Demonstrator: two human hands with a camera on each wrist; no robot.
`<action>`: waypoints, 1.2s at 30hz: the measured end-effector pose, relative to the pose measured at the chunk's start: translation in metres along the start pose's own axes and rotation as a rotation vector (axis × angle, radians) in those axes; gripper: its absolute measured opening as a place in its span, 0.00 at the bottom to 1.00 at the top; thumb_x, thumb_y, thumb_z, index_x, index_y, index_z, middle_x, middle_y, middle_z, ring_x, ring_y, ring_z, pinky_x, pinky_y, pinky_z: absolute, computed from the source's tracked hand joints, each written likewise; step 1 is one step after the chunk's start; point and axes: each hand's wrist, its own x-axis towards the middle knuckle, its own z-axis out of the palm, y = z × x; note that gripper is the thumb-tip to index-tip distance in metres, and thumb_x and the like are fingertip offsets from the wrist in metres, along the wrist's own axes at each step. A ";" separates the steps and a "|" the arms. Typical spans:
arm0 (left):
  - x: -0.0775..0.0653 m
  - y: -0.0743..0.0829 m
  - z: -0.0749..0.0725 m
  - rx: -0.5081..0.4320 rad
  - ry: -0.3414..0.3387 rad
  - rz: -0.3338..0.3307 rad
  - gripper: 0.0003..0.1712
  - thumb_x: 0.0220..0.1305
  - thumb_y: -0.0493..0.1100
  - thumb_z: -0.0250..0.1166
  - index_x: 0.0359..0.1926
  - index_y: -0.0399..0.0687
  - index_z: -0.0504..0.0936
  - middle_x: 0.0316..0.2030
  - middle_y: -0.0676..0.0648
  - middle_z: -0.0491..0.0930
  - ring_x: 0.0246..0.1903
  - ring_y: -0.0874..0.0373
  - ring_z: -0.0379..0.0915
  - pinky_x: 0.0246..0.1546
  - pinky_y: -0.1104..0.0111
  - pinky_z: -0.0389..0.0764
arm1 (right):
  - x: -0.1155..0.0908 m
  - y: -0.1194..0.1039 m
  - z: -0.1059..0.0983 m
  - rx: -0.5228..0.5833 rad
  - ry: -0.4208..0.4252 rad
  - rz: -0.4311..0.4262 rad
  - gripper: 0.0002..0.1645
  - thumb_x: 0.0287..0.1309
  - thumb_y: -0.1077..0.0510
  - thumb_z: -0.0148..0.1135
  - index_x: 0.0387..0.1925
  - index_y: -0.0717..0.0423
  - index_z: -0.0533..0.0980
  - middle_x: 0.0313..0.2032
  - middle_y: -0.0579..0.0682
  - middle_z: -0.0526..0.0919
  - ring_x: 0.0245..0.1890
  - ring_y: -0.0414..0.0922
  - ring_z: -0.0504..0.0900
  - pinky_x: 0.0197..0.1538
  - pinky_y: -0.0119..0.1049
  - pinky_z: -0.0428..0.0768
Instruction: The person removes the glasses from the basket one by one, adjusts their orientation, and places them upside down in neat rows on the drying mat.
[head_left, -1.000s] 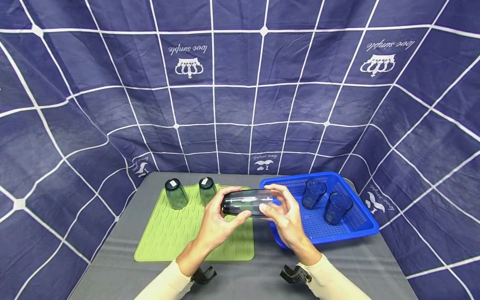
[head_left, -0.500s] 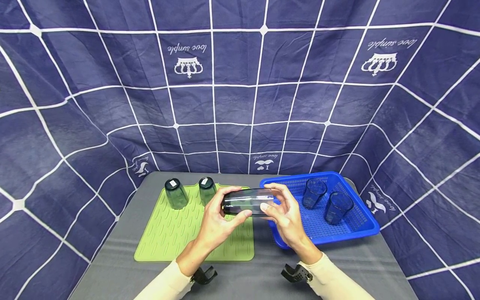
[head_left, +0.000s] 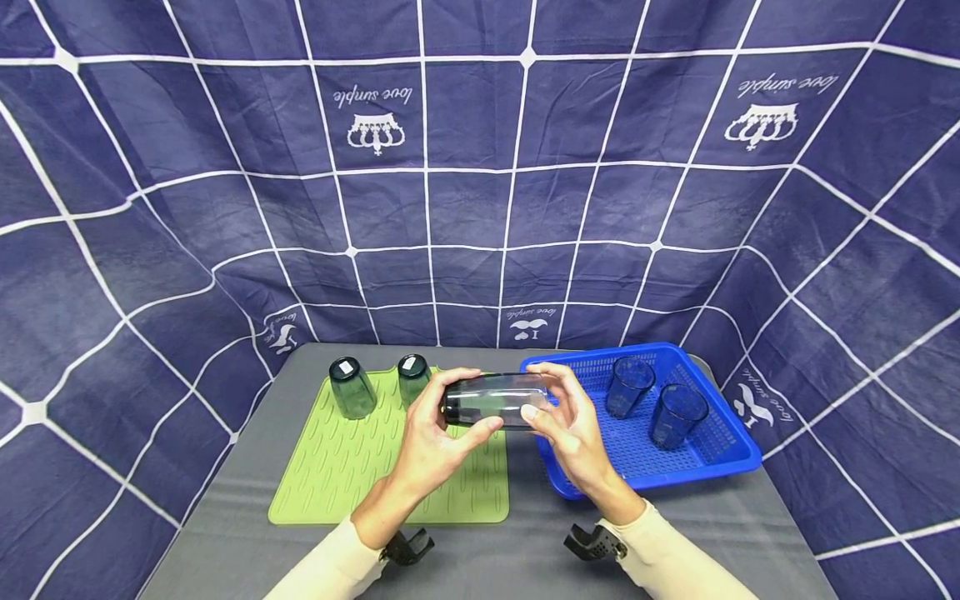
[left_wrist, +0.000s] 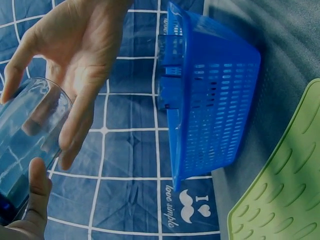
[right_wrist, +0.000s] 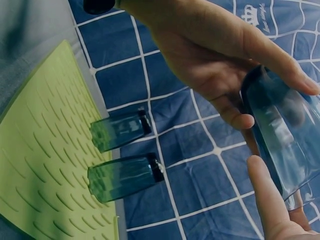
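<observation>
A smoky dark drinking glass lies sideways in the air between both hands, its thick base to the left and its rim to the right. My left hand grips the base end, thumb in front and fingers behind. At the rim end, my right hand holds the glass with its thumb on the near side. The right wrist view shows the heavy base against the left palm. In the left wrist view the clear rim faces the right palm.
Two upside-down glasses, one left of the other, stand at the back of a green ribbed mat. A blue plastic basket on the right holds two upright glasses, a rear one and a nearer one.
Both hands and the glass have risen very slightly in the head view. The grip on the glass stays the same.
</observation>
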 end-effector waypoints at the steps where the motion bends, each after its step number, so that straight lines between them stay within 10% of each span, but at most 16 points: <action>1: 0.000 0.000 0.000 -0.009 0.000 0.005 0.40 0.60 0.30 0.88 0.72 0.45 0.83 0.61 0.38 0.90 0.51 0.61 0.90 0.46 0.71 0.94 | 0.000 0.000 0.000 -0.010 0.000 0.001 0.34 0.74 0.74 0.64 0.77 0.58 0.71 0.67 0.50 0.83 0.60 0.42 0.93 0.51 0.33 0.95; 36: 0.005 -0.001 -0.012 -0.076 0.037 0.021 0.45 0.58 0.24 0.87 0.75 0.39 0.77 0.65 0.34 0.89 0.59 0.59 0.91 0.54 0.73 0.92 | 0.008 0.002 -0.013 -0.216 -0.081 -0.070 0.36 0.75 0.75 0.67 0.80 0.71 0.69 0.78 0.57 0.82 0.73 0.44 0.86 0.73 0.34 0.87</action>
